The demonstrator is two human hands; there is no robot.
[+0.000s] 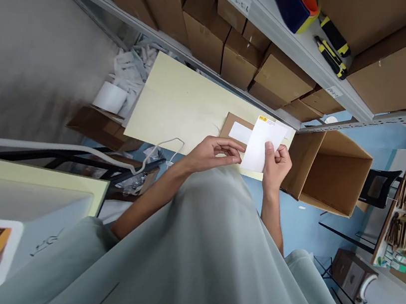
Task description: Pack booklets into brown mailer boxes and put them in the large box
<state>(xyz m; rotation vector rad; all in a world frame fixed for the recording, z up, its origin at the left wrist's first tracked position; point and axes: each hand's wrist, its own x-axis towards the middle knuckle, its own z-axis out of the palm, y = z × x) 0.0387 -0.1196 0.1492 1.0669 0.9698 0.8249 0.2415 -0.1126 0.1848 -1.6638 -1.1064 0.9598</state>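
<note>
My right hand (276, 168) pinches a white paper slip (257, 144) by its right side, thumb on top. The slip has a small yellow mark and fine print along its upper edge, too small to read. My left hand (214, 154) is beside the slip's lower left edge, fingers stretched out and apart from the thumb, holding nothing. Behind the slip, a flat brown cardboard box (228, 123) with a white label (240, 133) lies on the pale yellow table (181, 93), partly covered by the slip.
A large open carton (336, 171) stands right of the table. Above the table's far side runs a grey shelf (259, 21) with cardboard boxes (238, 59), utility knives (331, 57) and tape rolls (297, 4). Left are a white roll (110, 97) and crumpled paper strips (133, 69).
</note>
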